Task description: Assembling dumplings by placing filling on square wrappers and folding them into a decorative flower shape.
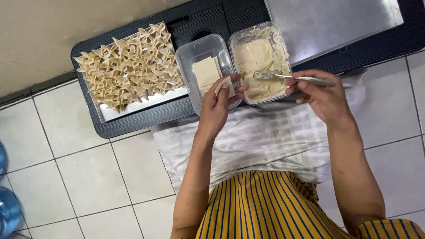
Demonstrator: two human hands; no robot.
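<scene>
My left hand (218, 101) holds a small pale dough wrapper (225, 86) by its edge, just in front of a clear plastic tub (189, 66) with a stack of square wrappers (206, 72) inside. My right hand (319, 91) grips a metal spoon (290, 77) by its handle. The spoon's bowl lies in the creamy beige filling (253, 57) of a second clear tub (281, 46) to the right of the first.
A metal tray (146, 102) piled with several folded dough pieces (129, 66) sits at the left of a low black table (133, 121). A steel sheet (327, 22) lies at the back right. A pale cloth (261, 137) covers my lap. Blue water bottles (6, 212) stand on the tiled floor.
</scene>
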